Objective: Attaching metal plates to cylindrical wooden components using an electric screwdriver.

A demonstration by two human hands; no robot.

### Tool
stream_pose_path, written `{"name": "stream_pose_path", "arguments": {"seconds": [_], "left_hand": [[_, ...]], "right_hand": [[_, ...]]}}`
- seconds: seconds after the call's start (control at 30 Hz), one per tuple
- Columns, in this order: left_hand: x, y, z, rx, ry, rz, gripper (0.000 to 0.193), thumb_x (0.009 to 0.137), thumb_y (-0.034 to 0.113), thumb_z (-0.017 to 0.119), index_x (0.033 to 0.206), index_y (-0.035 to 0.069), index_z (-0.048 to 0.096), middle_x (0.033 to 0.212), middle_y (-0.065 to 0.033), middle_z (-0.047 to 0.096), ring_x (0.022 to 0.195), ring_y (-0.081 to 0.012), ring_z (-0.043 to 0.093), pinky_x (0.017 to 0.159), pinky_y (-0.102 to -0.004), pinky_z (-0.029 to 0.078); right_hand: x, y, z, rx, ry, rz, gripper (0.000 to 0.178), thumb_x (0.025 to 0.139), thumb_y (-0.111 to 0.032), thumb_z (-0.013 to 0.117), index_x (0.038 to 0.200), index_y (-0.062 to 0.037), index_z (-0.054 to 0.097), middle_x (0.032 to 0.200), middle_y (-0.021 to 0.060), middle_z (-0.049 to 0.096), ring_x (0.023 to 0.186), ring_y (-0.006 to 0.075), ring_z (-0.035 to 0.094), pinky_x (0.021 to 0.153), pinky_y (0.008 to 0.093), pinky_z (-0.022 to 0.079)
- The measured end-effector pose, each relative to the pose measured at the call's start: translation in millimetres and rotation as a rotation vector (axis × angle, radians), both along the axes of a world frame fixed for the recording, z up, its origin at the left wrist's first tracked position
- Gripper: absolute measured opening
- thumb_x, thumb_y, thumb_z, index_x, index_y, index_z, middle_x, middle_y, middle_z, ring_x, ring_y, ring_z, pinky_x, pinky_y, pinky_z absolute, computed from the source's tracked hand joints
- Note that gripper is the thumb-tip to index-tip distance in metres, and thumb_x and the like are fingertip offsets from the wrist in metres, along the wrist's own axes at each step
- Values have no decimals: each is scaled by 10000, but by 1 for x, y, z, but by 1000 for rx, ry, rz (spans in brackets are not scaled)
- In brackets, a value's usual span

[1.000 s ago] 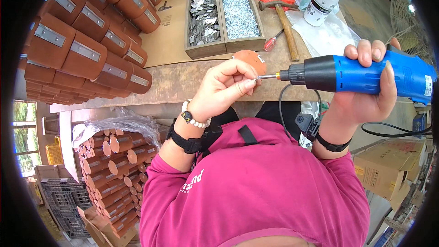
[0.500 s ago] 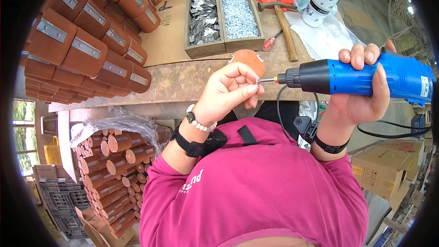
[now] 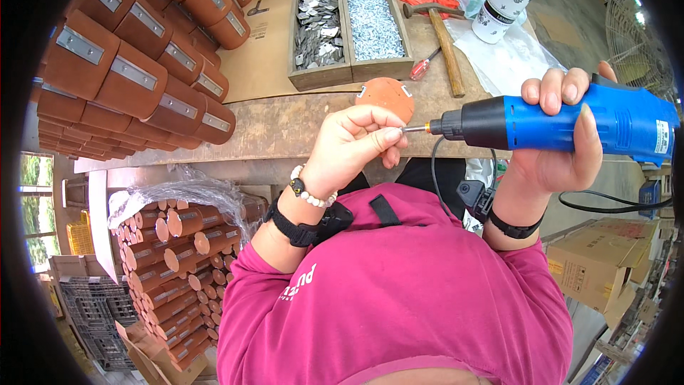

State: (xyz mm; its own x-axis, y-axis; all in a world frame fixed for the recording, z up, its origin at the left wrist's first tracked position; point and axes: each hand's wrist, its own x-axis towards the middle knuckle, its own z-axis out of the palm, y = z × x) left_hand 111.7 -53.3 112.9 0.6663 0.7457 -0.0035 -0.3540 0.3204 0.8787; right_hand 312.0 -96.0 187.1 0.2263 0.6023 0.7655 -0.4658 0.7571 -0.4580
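My right hand (image 3: 559,128) is wrapped round a blue and black electric screwdriver (image 3: 598,117), which lies level and points left. Its slim metal bit (image 3: 416,128) reaches the fingertips of my left hand (image 3: 363,139). Thumb and forefinger of that hand are pinched together at the bit's tip, and whatever sits between them is too small to make out. Just behind the left hand, a round terracotta-brown disc-shaped face (image 3: 385,98) shows at the bench edge, with small metal clips on its upper rim. My left fingers partly cover it.
On the wooden bench (image 3: 271,125) stands a two-part wooden box (image 3: 320,80) of dark metal plates and small silvery pieces. Right of it lie a hammer (image 3: 447,53), a red-handled screwdriver (image 3: 422,66) and a white bottle (image 3: 499,11). Brown cylinders (image 3: 135,75) with metal strips are stacked left.
Both hands stay nearly in place. The electric screwdriver has shifted very slightly and its bit still meets the left fingertips.
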Motion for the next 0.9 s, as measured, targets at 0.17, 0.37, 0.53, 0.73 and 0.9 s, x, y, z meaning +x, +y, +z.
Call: {"name": "stream_pose_path", "arguments": {"seconds": [0.17,0.37,0.53,0.73,0.9], "left_hand": [[1,-3,5,93,108,16,80,798,55,528,849,-3,549,725,-63,581,568,-96,535,518,-215,451],[6,-5,6,57,108,-18,72,809,55,514,832,-9,535,707,-67,579,556,-101,534,506,-221,452],[6,-3,4,34,78,-61,73,814,76,511,814,5,527,695,-58,578,556,-97,539,506,-216,453],[8,7,2,81,42,-149,96,820,94,510,861,9,529,771,-35,567,688,-80,541,611,-209,453],[4,33,19,348,130,-188,277,831,152,500,1071,14,486,1042,-63,489,991,-108,434,814,-260,381]], "right_hand": [[1,-4,4,36,-112,14,574,751,-46,445,1261,-65,182,869,105,439,700,200,472,642,385,415],[-6,-12,9,84,-198,-6,633,724,-39,498,1266,-98,177,834,77,434,662,178,478,585,351,414],[-3,-9,6,99,-200,19,629,717,-56,510,1253,-95,184,811,62,425,653,168,475,570,332,409],[5,-1,2,76,-202,9,613,710,-66,497,1244,-70,198,814,70,418,650,163,466,573,329,400],[11,3,-2,41,-97,5,568,725,-85,460,1234,-41,213,829,78,409,687,159,451,615,325,374]]}}
